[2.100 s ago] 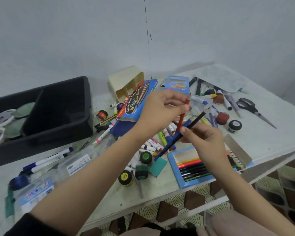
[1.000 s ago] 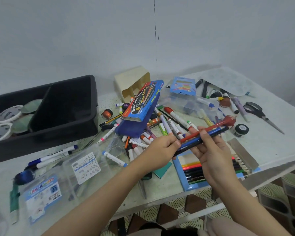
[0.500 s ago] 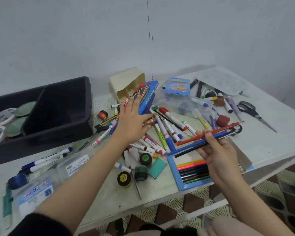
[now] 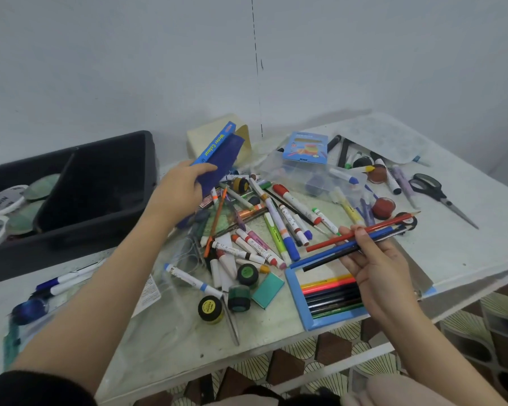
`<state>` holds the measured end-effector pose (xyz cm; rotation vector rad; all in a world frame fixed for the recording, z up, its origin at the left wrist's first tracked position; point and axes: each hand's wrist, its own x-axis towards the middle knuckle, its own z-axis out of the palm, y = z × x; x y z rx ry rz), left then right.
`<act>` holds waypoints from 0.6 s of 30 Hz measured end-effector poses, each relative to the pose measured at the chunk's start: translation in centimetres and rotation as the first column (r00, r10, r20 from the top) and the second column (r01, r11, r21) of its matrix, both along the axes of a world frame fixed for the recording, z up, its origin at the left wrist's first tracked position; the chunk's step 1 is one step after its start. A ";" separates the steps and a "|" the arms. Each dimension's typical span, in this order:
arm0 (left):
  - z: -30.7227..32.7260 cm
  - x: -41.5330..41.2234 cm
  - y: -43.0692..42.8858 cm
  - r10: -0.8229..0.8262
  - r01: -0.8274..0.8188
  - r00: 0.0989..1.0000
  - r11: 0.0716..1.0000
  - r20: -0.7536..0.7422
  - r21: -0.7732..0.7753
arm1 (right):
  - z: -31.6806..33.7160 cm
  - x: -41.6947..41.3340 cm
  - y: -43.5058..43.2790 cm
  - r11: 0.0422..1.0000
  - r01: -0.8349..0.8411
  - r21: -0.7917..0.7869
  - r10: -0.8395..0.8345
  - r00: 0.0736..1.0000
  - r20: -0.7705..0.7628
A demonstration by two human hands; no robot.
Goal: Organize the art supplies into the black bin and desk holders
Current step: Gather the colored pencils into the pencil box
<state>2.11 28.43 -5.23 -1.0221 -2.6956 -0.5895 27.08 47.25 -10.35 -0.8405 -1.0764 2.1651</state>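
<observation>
Three coloured pencils [image 4: 323, 254], one red, one blue, one black, are pinched in a loose fan between the thumb and curled fingers of the right hand [image 4: 377, 271], above the open pencil tray [image 4: 296, 297] at the near edge of the desk [image 4: 467, 253]. A blue water colour box [image 4: 216, 156] is gripped at its lower end by the left hand [image 4: 178, 191], fingers wrapped round it, and is held tilted in the air just in front of the cream desk holder [image 4: 201, 137], beside the black bin [image 4: 148, 171].

The pencils are not aligned, so one could be let slip from the pinch and be lost among the markers [image 4: 279, 230] or rolled off the desk. The box is held by one end only and may be knocked against the holder.

The way to the bin looks short, but markers and paint pots [image 4: 210, 309] are heaped between the forearms and could be swept aside. Scissors [image 4: 434, 189] lie well apart at the right.
</observation>
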 end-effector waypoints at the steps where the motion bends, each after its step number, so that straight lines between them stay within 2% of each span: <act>1: 0.1 -0.1 -0.2 -0.015 0.015 1.000 1.000 -0.017 0.002 | -0.1 0.0 0.0 1.000 -0.001 -0.002 0.001 1.000 0.001; 7: 0.2 -0.3 -1.2 -0.054 0.049 0.997 0.996 -0.062 -0.081 | -0.2 -0.2 0.1 1.000 -0.011 -0.024 0.011 1.000 0.002; 14: 0.2 -0.2 -1.5 -0.048 0.040 0.994 0.996 -0.097 -0.081 | 0.1 -0.3 0.0 0.999 -0.017 -0.046 0.017 1.000 -0.007; 16: 0.1 0.1 -1.6 -0.069 0.048 0.979 0.992 -0.189 -0.114 | 0.1 -0.4 -0.1 0.998 -0.018 -0.057 0.017 1.000 -0.011; 18: -0.2 0.3 -1.3 -0.131 0.042 0.924 0.969 -0.358 -0.244 | 0.1 -0.4 -0.1 0.998 -0.021 -0.066 0.020 1.000 -0.015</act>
